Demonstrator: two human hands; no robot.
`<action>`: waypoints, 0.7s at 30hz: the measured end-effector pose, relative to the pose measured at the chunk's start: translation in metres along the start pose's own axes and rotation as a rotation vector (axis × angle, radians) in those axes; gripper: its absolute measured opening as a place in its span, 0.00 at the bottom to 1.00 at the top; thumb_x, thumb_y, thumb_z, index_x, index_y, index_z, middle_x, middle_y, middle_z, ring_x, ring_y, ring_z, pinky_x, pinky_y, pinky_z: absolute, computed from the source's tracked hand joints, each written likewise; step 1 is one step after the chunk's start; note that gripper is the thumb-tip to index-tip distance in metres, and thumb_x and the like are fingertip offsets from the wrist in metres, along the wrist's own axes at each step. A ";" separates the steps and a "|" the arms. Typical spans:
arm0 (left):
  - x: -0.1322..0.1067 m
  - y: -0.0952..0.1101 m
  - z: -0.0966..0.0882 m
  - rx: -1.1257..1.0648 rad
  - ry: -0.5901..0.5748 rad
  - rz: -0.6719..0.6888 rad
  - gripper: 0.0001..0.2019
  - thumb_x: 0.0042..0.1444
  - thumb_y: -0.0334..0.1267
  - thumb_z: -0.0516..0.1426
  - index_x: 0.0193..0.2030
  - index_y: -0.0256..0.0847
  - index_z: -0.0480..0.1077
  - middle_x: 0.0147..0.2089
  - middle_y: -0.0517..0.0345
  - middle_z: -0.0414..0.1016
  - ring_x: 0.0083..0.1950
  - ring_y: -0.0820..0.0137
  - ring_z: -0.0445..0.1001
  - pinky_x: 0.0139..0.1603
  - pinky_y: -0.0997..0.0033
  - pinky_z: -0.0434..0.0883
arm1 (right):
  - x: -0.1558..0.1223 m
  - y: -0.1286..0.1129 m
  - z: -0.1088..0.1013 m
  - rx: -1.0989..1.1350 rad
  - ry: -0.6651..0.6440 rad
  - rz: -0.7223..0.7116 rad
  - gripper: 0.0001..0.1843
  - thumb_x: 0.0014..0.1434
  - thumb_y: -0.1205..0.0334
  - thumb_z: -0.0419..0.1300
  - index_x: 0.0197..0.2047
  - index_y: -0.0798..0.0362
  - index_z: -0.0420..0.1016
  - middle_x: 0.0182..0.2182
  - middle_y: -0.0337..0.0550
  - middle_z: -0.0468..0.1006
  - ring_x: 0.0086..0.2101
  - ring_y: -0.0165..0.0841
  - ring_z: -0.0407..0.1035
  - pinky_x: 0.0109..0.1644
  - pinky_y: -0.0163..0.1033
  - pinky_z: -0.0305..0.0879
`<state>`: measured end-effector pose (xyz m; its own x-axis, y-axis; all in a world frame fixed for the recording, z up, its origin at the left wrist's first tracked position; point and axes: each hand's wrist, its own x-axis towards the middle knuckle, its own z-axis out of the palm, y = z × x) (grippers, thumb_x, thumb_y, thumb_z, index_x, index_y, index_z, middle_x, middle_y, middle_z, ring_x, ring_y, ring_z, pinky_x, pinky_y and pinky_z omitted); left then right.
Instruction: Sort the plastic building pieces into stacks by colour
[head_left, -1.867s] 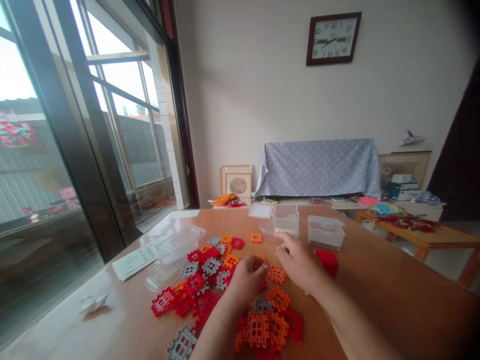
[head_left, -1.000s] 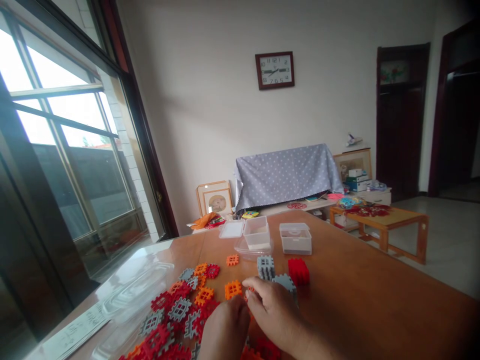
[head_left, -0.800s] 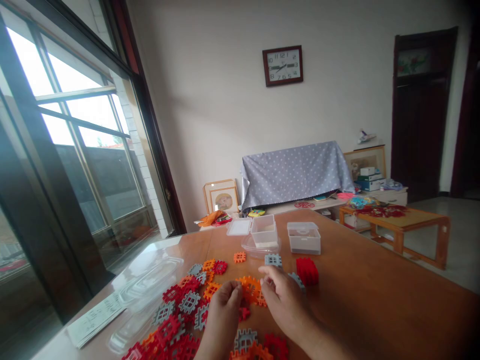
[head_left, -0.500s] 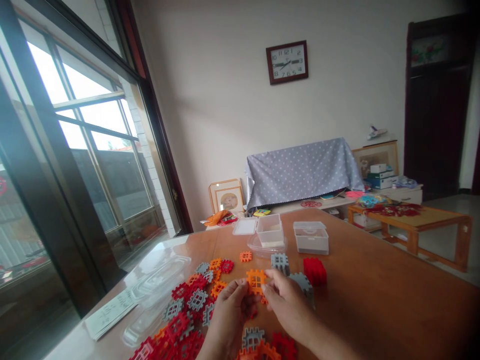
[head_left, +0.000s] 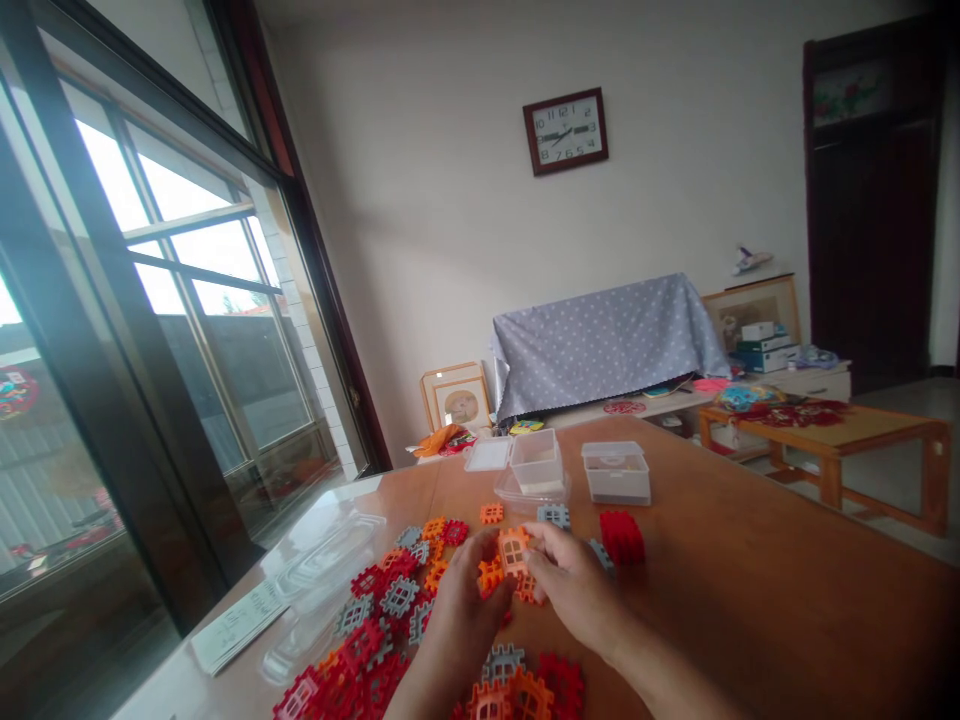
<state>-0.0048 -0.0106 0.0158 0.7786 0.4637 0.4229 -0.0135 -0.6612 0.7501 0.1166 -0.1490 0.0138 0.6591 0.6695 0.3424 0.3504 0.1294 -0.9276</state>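
- A printed paper slip (head_left: 238, 626) is lying at the far left edge of the worktop (head_left: 757, 600).
- Just to its right, a clear plastic tray (head_left: 330, 552) is sitting flat, with its near end touching the tile pile.
- A loose tile pile (head_left: 379, 608) of red, grey and orange window-shaped pieces is spreading across the near left of the worktop. More pieces are lying at the bottom edge of the view, below the hands.
- The left hand (head_left: 459, 612) is hovering above the right fringe of the pile. Its fingers are curling in and its thumb is pressing on the left side of the orange tiles (head_left: 513, 550).
- The orange tiles are sitting between the two hands, lifted just off the worktop. The top one is standing upright and facing the camera. I cannot tell how many are joined.
- The right hand (head_left: 574, 592) is closing on the same orange tiles from the right, thumb and forefinger pinching the upright piece.
- A grey tile stack (head_left: 555, 516) is standing just beyond the right hand's fingertips.
- An open clear box (head_left: 536, 462) is sitting further back, with its lid (head_left: 487, 454) lying beside it.
- A red tile stack (head_left: 621, 536) is standing right of the right hand, apart from it.
- A lidded clear box (head_left: 616, 473) is standing behind the red stack.
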 end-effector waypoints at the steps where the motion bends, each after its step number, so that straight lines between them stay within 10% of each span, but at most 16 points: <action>1: 0.002 0.002 -0.003 0.033 0.007 -0.018 0.25 0.56 0.37 0.63 0.61 0.44 0.71 0.58 0.46 0.76 0.57 0.57 0.74 0.58 0.58 0.69 | 0.001 0.001 -0.003 -0.032 0.037 -0.007 0.19 0.66 0.54 0.55 0.56 0.52 0.74 0.27 0.35 0.75 0.28 0.34 0.72 0.32 0.36 0.65; 10: 0.044 -0.016 -0.035 0.199 -0.107 -0.162 0.26 0.52 0.35 0.63 0.59 0.38 0.73 0.57 0.46 0.78 0.58 0.57 0.75 0.60 0.61 0.69 | 0.007 -0.002 -0.026 -0.130 0.286 -0.170 0.21 0.68 0.45 0.55 0.54 0.50 0.76 0.29 0.39 0.76 0.27 0.34 0.71 0.31 0.36 0.65; 21: 0.062 -0.069 -0.021 0.334 -0.232 -0.400 0.28 0.41 0.38 0.67 0.53 0.41 0.77 0.52 0.52 0.79 0.51 0.57 0.75 0.50 0.67 0.71 | 0.010 -0.001 -0.034 -0.194 0.325 -0.220 0.18 0.68 0.50 0.54 0.51 0.52 0.77 0.35 0.45 0.82 0.33 0.37 0.75 0.31 0.34 0.67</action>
<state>0.0314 0.0765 0.0009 0.8002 0.5997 -0.0119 0.4804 -0.6289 0.6114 0.1456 -0.1676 0.0234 0.7193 0.3724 0.5864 0.6037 0.0826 -0.7929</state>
